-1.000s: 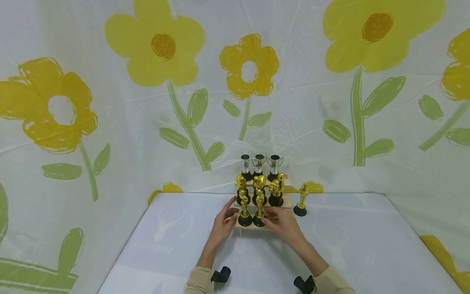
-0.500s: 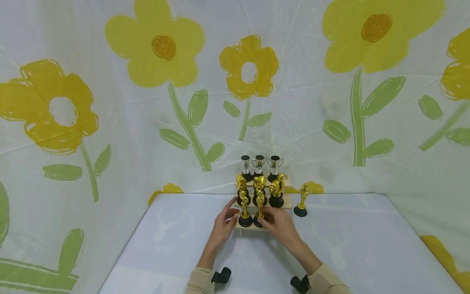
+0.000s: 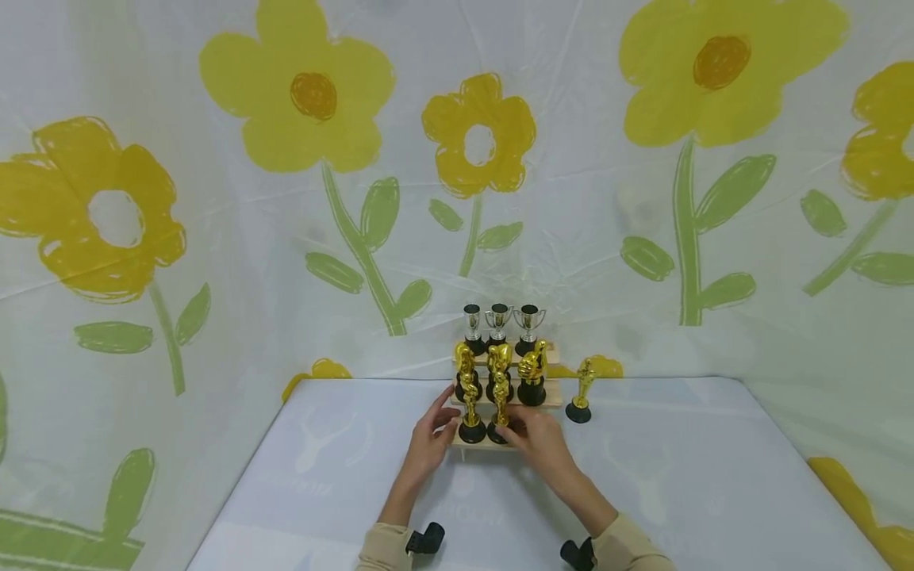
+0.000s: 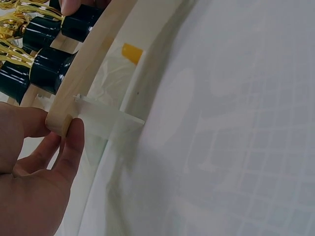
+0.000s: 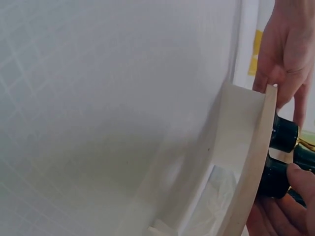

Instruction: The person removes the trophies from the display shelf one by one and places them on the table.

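Observation:
A tiered wooden shelf (image 3: 471, 446) stands on the table with small trophies on its steps. My left hand (image 3: 426, 444) pinches the left end of its lowest board (image 4: 91, 59), thumb above and fingers below. Two gold statuettes with black bases stand on that step. My right hand (image 3: 544, 444) holds the right-hand statuette (image 3: 501, 390) low, its thumb on the black base (image 5: 273, 178). To its left is the other statuette (image 3: 470, 398). The middle step carries gold trophies, including a thumbs-up trophy (image 3: 532, 371). Silver cups (image 3: 528, 319) line the top step.
Another gold statuette (image 3: 585, 388) stands upright on the white-covered table (image 3: 678, 460), right of the shelf. A flower-print sheet (image 3: 571, 222) hangs behind and at the sides. A pale upright panel (image 5: 238, 128) supports the lowest board from below.
My right forearm has shifted slightly left, and the right thumb now lies lower across the statuette's base. My left hand keeps its hold on the shelf. The head view has drifted slightly.

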A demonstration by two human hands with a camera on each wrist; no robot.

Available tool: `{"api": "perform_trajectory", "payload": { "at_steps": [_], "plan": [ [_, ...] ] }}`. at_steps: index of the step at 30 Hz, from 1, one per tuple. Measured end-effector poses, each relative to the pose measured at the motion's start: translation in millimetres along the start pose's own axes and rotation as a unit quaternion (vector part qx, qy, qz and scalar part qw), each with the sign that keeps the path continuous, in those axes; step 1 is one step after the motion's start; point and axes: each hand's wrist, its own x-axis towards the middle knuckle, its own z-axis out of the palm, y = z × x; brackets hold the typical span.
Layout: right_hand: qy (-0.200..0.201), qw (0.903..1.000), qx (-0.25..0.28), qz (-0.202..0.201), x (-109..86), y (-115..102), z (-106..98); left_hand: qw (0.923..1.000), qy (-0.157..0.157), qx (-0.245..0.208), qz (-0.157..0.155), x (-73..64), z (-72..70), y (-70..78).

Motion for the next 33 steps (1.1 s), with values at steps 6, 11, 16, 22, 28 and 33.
{"api": "perform_trajectory", "payload": {
  "at_steps": [6, 11, 16, 22, 28, 33],
  "plan": [
    [0.005, 1.0, -0.004, -0.005, -2.6, 0, 2, 1.0, -0.003, -0.004, -0.002, -1.1, -0.3, -1.8],
    [0.006, 1.0, 0.002, -0.003, -3.6, 1, 3, 1.0, -0.005, -0.002, -0.001, -2.3, -0.5, -2.1],
    [0.004, 1.0, -0.004, 0.002, -3.6, 1, 4, 1.0, -0.004, -0.004, 0.002, -2.8, -0.5, -2.0],
    [0.007, 0.9999, -0.014, -0.001, -4.5, 1, 3, 1.0, 0.005, 0.008, 0.0, -2.4, 0.7, 0.8],
    [0.012, 0.9998, -0.014, -0.007, -4.9, 0, 2, 1.0, -0.002, -0.001, 0.004, -6.2, -2.7, 21.8],
    [0.015, 0.9998, -0.01, -0.002, -6.7, 0, 1, 0.9999, -0.013, -0.005, 0.002, -7.9, -5.3, 29.9]
  ]
}}
